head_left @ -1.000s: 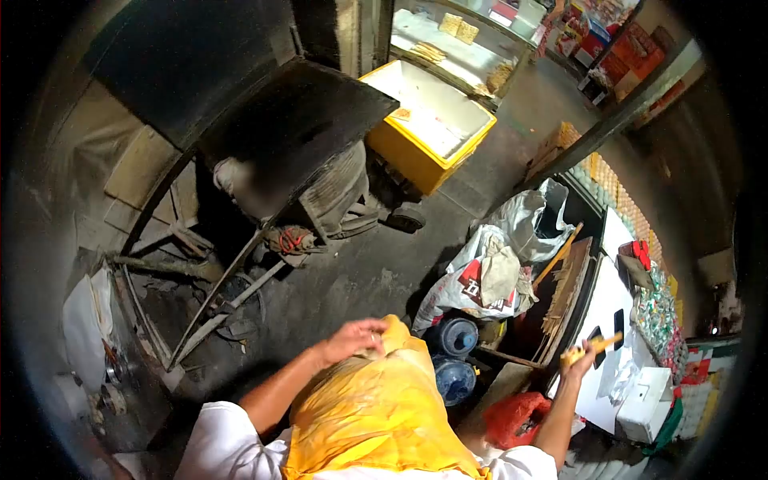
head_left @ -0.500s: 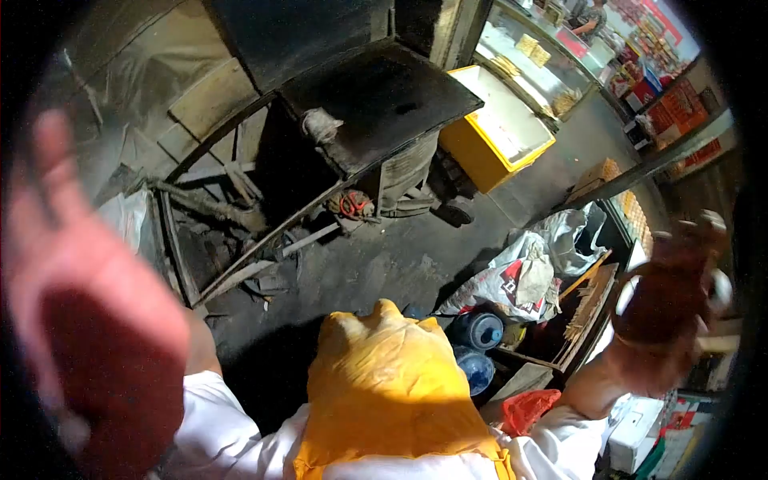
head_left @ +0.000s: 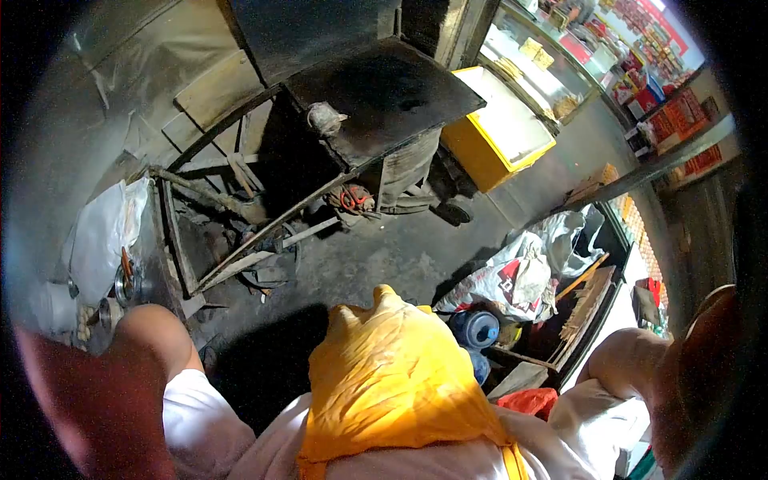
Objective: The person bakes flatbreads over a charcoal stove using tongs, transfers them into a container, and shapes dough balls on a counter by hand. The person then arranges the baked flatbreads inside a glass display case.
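Note:
My left hand [head_left: 92, 400] is a dark, reddish blur at the lower left edge, close to the camera beside my bent arm. Its fingers are smeared and anything in them is hidden. At the lower right edge, my right hand [head_left: 700, 376] is raised in shadow, its fingers hard to make out. Between my arms a yellow apron [head_left: 388, 376] covers my front over white clothing. Neither hand visibly touches an object. A small pot and a white container [head_left: 52, 308] stand near the left hand.
A black-topped table [head_left: 384, 100] stands ahead, with a crumpled cloth [head_left: 325, 119] on its edge. Behind it are a yellow box [head_left: 496, 160] and a glass display case. White sacks [head_left: 512, 276], blue bottles [head_left: 480, 328] and a crate of wood lie right. Sticks and a frame lie left.
Both hands have moved outward and down toward the lower corners of the view. The spread fingers seen before are no longer distinct. Containers at the left have come into sight.

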A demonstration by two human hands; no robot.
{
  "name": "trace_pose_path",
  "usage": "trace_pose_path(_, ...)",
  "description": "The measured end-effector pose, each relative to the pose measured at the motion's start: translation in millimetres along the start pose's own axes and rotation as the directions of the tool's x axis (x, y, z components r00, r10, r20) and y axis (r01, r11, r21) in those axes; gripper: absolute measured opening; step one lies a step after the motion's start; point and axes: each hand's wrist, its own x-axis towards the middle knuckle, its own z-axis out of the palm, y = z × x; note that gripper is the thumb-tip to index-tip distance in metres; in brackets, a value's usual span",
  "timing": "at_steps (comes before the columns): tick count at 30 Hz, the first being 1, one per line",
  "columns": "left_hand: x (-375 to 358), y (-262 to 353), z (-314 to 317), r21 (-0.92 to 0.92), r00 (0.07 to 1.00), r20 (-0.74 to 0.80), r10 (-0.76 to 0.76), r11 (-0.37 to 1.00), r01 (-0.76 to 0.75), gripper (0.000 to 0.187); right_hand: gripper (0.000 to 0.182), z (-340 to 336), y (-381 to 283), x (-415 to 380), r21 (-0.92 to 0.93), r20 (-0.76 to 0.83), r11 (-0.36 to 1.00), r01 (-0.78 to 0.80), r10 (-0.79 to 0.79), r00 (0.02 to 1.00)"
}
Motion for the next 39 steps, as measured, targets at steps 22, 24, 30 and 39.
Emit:
trace_pose_path(22,-2,-40,48,-0.034,0.998,-0.001,0.058,0.998,-0.058,0.019,0.047,-35,8,-22,-0.188,-0.039,0.980,-0.069,0.063,0.997)
trace_pose_path(24,-8,-49,55,-0.032,0.998,-0.021,0.066,0.997,-0.066,0.019,0.048,-37,9,-28,-0.212,-0.062,0.974,-0.077,0.065,0.996)
trace_pose_path(30,-7,-95,73,-0.028,0.995,-0.075,0.072,0.997,-0.074,0.019,0.052,-42,18,-25,-0.236,-0.144,0.965,-0.114,0.082,0.986)
trace_pose_path(39,-27,-104,104,-0.043,0.990,-0.117,0.073,0.996,-0.078,0.018,0.059,-37,33,-56,-0.192,-0.200,0.964,-0.184,0.145,0.969)
